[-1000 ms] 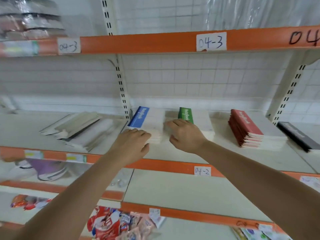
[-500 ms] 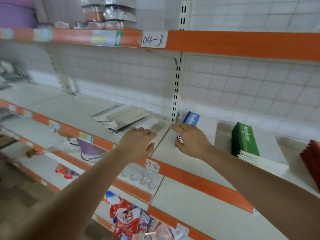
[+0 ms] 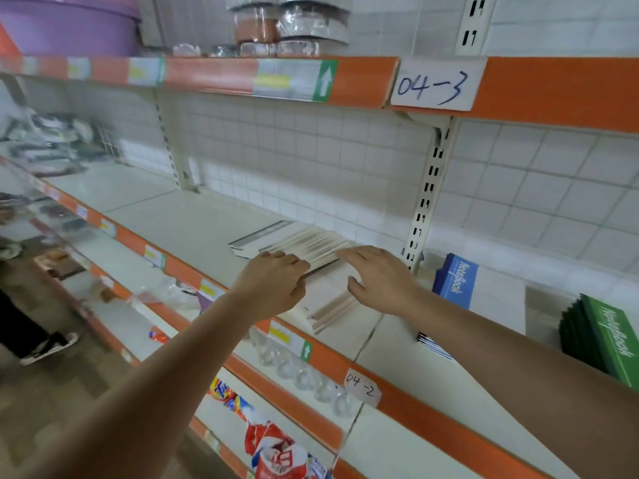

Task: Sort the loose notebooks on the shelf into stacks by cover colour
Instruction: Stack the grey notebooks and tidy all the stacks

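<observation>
While both hands hover over the loose notebooks (image 3: pixel 304 245), those lie fanned on the white shelf (image 3: pixel 193 219), long axes running left-right along it. Left hand (image 3: pixel 273 285) fingers curled at the pile edge; right hand (image 3: pixel 377 278) flat, fingers spread. Blue stack (image 3: pixel 456 281) and green stack (image 3: pixel 608 337) read "NoteBook". Labels "04-3" (image 3: pixel 432 86), "04-2" (image 3: pixel 361 387). Tiled wall behind.

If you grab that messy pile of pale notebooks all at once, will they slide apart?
Probably. The pale notebooks lie fanned and loose, so they would likely slip over each other. Each looks thin, so probably bendy and light. Both hands, left hand and right hand, would steady them.
</observation>
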`<state>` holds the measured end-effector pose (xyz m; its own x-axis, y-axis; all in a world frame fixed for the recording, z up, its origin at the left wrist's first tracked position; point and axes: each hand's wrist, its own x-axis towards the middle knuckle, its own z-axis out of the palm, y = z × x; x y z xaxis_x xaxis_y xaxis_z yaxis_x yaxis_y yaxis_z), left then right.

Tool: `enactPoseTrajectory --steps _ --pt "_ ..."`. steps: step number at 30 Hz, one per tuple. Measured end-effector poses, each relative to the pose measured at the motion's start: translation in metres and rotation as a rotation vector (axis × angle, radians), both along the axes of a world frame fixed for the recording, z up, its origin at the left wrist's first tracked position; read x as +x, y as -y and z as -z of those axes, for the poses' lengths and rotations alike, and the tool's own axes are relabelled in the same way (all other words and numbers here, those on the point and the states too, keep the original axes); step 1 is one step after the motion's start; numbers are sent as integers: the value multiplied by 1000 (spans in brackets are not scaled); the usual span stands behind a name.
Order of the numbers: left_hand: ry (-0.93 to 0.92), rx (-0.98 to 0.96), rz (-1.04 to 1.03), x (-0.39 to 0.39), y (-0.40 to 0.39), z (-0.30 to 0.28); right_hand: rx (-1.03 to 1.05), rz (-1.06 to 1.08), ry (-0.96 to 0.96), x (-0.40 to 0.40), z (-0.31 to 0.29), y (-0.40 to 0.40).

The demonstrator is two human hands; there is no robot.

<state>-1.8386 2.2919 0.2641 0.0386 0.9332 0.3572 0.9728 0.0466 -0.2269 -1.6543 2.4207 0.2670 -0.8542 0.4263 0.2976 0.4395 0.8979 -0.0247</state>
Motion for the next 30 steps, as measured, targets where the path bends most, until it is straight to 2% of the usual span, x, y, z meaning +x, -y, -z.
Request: enactPoseTrajectory --steps 14,22,26,30 --pt "43 -127 78 -164 -38 11 -62 190 69 -131 16 -4" --pt "-112 -318 104 -229 -75 37 -117 302 94 -193 31 2" --pt "-46 -349 162 -236 -98 43 -119 344 119 -208 33 -1" --pt "60 -466 172 -238 -117 54 -125 380 122 -214 35 -6"
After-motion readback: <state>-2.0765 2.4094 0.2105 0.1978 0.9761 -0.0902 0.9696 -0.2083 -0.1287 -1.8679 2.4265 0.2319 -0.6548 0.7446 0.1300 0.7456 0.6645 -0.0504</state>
